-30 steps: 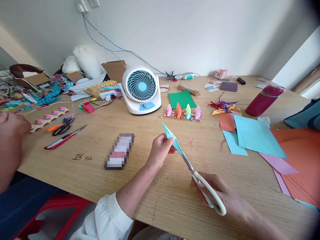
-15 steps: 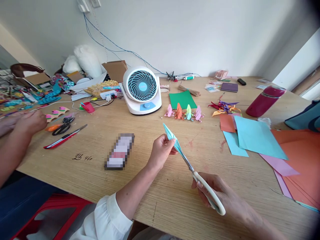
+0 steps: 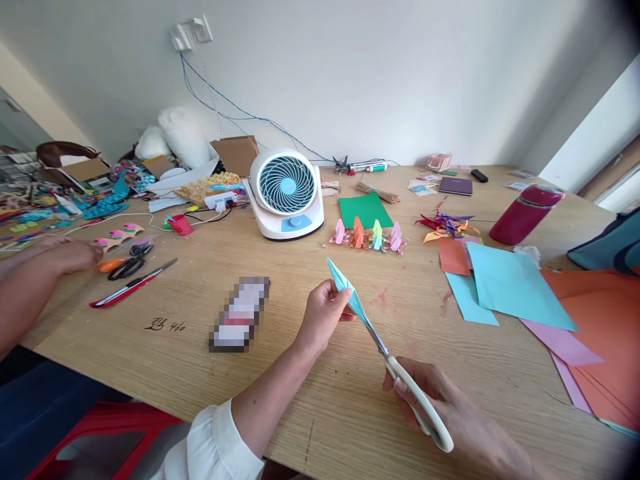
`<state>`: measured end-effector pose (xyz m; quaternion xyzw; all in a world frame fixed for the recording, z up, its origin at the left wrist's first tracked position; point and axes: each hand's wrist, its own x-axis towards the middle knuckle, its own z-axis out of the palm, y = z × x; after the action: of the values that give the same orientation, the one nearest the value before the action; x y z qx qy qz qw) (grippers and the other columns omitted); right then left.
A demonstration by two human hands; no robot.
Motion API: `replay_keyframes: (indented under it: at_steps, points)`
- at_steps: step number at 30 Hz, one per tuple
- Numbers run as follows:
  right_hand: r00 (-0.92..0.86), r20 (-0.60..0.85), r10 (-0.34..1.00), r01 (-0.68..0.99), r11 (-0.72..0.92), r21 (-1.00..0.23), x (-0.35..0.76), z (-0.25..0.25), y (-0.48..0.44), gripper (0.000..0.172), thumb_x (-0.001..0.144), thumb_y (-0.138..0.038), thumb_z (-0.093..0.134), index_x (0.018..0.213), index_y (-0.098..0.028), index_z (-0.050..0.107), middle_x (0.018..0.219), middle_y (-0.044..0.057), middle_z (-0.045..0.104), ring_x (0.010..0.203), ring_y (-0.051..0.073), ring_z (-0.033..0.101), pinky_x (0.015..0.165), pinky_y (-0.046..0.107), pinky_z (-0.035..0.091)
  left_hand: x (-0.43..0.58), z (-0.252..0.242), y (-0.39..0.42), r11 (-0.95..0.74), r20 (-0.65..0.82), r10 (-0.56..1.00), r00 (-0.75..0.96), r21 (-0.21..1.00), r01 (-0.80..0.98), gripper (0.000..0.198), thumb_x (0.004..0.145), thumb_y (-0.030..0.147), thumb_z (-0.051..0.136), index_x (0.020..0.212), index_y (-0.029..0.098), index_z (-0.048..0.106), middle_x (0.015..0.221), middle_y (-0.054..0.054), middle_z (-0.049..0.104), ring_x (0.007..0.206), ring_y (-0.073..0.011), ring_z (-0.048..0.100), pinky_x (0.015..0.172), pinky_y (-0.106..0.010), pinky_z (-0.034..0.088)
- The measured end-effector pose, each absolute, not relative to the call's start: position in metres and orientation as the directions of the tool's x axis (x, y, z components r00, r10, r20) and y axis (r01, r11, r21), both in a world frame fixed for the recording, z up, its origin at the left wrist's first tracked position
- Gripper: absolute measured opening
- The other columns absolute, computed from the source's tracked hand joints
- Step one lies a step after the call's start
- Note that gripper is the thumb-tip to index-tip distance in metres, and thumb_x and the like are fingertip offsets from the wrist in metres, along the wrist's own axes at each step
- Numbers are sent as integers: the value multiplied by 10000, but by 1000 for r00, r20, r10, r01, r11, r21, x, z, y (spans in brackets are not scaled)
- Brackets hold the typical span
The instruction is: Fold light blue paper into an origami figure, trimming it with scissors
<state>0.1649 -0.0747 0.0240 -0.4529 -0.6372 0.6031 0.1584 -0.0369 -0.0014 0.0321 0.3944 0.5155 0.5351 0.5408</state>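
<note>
Pinched in the fingers of my left hand [image 3: 324, 315] is a folded light-blue paper piece [image 3: 339, 275], narrow and pointed, its tip facing away from me. My right hand [image 3: 425, 390] grips white-handled scissors [image 3: 417, 403] with the fingers in the loops. The scissor blades reach up to the lower end of the paper, close by my left fingertips; whether they cut into it I cannot make out. Beyond my hands stand several small folded-paper figures [image 3: 377, 233] in pink, orange, green and purple, in a row before a green paper sheet [image 3: 367, 210].
A fan [image 3: 287, 193] stands behind the phone [image 3: 240, 313]. Coloured paper sheets [image 3: 525, 287], paper strips [image 3: 447, 225] and a magenta bottle [image 3: 525, 213] lie at the right. At the left, another person's hand [image 3: 83, 257] is near a craft knife [image 3: 133, 283] and black scissors [image 3: 131, 261].
The view has tipped up slightly, so everything sits lower in the picture. My hands hold the paper and scissors almost as before. The other person's hand has shifted a little.
</note>
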Motion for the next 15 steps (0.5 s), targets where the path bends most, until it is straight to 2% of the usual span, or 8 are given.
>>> replay_keyframes:
  at_steps: [7,15]
  points:
    - [-536,-349,769,378,-151,-913,167,20,-76,460,949,-603,430,757,-187,475,648,-42,444,616,109,379,570,249,311,-37,35,-2,100,-118,987,-111,982,-161,261,712,367,694,748,157,542,624,23,604,540,-103,622,481,-196,548]
    - [-548,-335,767,394,-116,-912,163,30,-75,508,931,-641,424,733,-181,508,662,-10,563,645,132,460,626,269,356,-37,33,-3,119,-132,988,-86,983,-139,276,725,390,692,756,168,529,640,16,620,580,-130,659,493,-206,550]
